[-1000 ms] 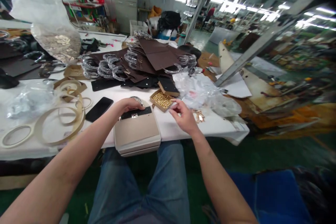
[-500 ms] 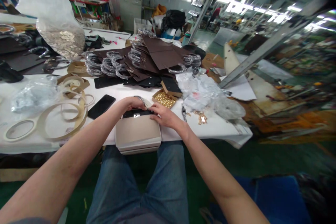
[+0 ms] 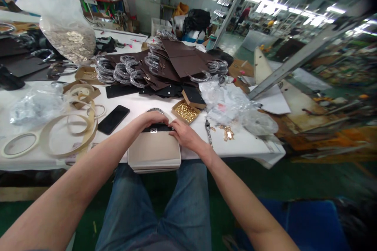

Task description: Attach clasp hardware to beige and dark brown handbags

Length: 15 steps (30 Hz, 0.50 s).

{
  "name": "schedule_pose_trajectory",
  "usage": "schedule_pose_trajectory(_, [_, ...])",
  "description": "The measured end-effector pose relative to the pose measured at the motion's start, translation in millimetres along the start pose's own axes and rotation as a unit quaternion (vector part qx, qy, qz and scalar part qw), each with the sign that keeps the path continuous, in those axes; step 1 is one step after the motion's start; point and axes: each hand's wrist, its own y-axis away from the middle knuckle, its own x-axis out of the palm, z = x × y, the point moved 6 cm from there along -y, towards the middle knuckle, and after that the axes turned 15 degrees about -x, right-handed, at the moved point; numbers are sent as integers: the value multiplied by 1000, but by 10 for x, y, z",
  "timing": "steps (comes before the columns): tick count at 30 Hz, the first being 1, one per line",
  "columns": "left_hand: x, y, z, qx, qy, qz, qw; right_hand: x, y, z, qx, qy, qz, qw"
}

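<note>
A beige handbag piece lies at the table's front edge over my lap, with layers like it showing underneath. Along its far side runs a black strip with a small silver metal plate. My left hand is closed at the strip's far edge, its fingertips partly hidden. Close beside it, my right hand has thumb and fingers pinched on the strip's right end. Beyond my left hand arches a plastic-wrapped handle. Whatever small part lies between the fingertips is hidden.
A box of gold-coloured studs stands behind my right hand, with pliers and gold metal tags to the right. On the left lie a phone and tape rolls. Brown bag panels are heaped behind.
My left hand has shifted slightly right along the strip, its fingers folding closer to my right hand. The right hand stays at the strip's right end. The view has shifted slightly.
</note>
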Motion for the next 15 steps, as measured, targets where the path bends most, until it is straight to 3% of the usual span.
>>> schedule_pose_trajectory(2, [0,20,15,0,-1,-24,1000,24,12,-12,2,2,-4,1000])
schedule_pose_trajectory(8, [-20,4,70,27,10,-6,1000,71,50,-16,1,0,-28,1000])
schedule_pose_trajectory(15, [-13,-106,116,36,3,-102,994,105,89,-25,-8,7,-18,1000])
